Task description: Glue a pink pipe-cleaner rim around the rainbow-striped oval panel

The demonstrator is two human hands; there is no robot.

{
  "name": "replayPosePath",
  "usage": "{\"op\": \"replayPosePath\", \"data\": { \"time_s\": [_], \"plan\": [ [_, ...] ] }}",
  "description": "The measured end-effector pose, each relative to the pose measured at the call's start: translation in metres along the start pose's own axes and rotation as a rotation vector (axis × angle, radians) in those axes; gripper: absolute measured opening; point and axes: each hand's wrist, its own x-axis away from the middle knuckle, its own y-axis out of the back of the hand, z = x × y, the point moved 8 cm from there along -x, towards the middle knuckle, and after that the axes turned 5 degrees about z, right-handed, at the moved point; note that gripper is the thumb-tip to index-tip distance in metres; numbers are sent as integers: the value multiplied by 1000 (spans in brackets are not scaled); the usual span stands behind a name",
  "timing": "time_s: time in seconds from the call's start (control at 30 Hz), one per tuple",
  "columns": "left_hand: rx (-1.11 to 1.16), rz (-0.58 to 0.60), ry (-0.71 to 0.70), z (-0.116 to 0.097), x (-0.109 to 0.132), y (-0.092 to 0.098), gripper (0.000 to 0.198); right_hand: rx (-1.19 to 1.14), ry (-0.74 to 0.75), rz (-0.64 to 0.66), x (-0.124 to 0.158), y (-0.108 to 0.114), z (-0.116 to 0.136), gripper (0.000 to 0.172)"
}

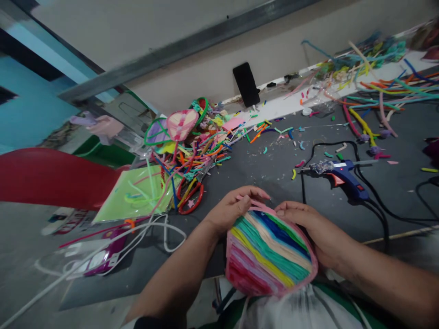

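Pinching the upper left of the striped piece [270, 251], the left hand [230, 209] sets its thumb by the pink strip [262, 206] along the top border. The right hand [310, 225] holds the upper right border, thumb near the top edge; how far its fingers reach behind I cannot quite tell, since the piece hides them. Each grip is thus closed on the piece, which sits between and below the two hands, striped face toward the wearer, its lower border over white clothing [291, 310] at the near side of the worktop [240, 160]. Beyond the right hand, apart from it, lies the blue glue gun [351, 179]. Near the left hand lie red-handled scissors [200, 196], beside a heap of coloured stems [206, 157].
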Motion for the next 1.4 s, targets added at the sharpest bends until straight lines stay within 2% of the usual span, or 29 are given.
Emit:
{"op": "replayPosePath", "data": {
  "time_s": [0.07, 0.23, 0.4, 0.57, 0.67, 0.8, 0.9, 1.0, 1.17, 1.4],
  "plan": [
    [1, -28, 2, 0, 0, 2, 56, 4, 8, 3, 0, 0, 1, 15],
    [-55, -101, 73, 3, -3, 3, 31, 66, 22, -22, -4, 4, 1, 9],
    [-15, -155, 107, 10, -5, 9, 25, 76, 28, -3, -8, 11, 4, 5],
    [2, -240, 91, 16, -9, 28, 26, 100, 108, 35, -11, 17, 7, 22],
    [-2, -263, 74, 16, -11, 36, 29, 185, 156, 13, -13, 20, 6, 30],
    [2, -243, 61, 17, -12, 34, 30, 365, 207, -53, -14, 22, 5, 31],
    [-22, -256, 51, 16, -10, 33, 28, 452, 233, -55, -11, 19, 4, 33],
    [-34, -277, 37, 13, -8, 37, 27, 398, 256, -54, -9, 22, 4, 40],
    [-39, -326, 15, 7, -5, 47, 26, 321, 313, -133, -8, 39, 5, 44],
    [-51, -434, 13, 4, 0, 51, 30, 356, 354, -4, 0, 17, 6, 43]
  ]
}}
